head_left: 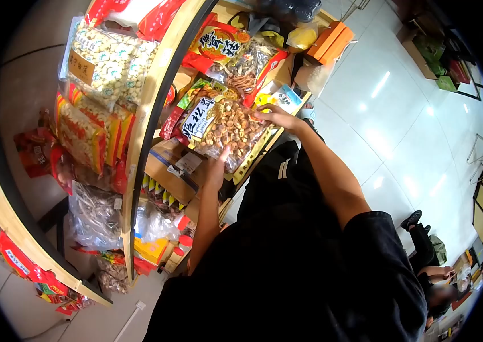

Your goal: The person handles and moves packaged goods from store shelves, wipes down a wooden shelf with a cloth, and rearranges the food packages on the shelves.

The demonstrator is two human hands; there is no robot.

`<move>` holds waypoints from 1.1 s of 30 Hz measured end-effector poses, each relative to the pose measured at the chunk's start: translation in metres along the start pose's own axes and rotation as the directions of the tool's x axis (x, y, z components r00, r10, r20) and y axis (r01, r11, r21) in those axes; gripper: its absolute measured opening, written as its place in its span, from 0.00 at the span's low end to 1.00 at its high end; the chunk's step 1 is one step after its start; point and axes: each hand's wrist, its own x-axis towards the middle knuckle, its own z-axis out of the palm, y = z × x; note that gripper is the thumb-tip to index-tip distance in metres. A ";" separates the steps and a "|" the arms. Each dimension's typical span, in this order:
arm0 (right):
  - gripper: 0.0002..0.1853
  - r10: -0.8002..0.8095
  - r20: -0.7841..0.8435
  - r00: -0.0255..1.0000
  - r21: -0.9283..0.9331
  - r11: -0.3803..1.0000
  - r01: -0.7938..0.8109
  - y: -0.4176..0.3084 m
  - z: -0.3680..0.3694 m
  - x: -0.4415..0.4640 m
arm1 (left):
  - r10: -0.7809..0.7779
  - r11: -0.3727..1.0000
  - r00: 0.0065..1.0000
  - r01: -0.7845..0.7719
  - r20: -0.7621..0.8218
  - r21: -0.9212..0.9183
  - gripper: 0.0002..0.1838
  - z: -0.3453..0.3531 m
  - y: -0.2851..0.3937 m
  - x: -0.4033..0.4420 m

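A clear bag of dried mushrooms (233,128) with a white label lies tilted over the wooden shelf in front of me. My right hand (278,118) is closed on its upper right edge, fingers over the plastic. At the lower edge, my left hand (217,165) has its thumb against the bag, the other fingers hidden beneath. Close behind the bag lie a red and yellow packet (218,43) and a pack of brown dried goods (251,65). Beside my right hand is a small blue and white packet (286,98).
A cardboard box (170,171) sits below the bag. To the left, a wooden rack post (141,114) stands before bags of pale round dried goods (113,65). Orange boxes (330,43) stand at the far shelf end. Another person (424,256) is at the lower right, across the tiled floor (390,125).
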 end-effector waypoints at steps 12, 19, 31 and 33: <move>0.48 -0.044 0.282 0.958 0.611 0.779 -0.144 -0.002 -0.035 -0.078 | 0.186 0.951 0.924 -0.084 0.335 -0.297 0.23 0.065 0.080 -0.127; 0.53 -0.273 0.000 0.962 0.605 0.766 0.217 -0.065 -0.054 -0.151 | 0.373 0.735 0.812 0.036 0.449 -0.677 0.31 0.073 0.109 -0.106; 0.48 -0.482 -0.107 0.870 0.673 0.608 0.420 -0.123 -0.030 -0.215 | 0.665 0.392 0.546 0.326 0.510 -0.860 0.35 0.058 0.168 -0.116; 0.49 -0.543 -0.041 0.839 0.725 0.562 0.399 -0.113 -0.028 -0.218 | 0.677 0.376 0.529 0.348 0.511 -0.859 0.34 0.052 0.169 -0.123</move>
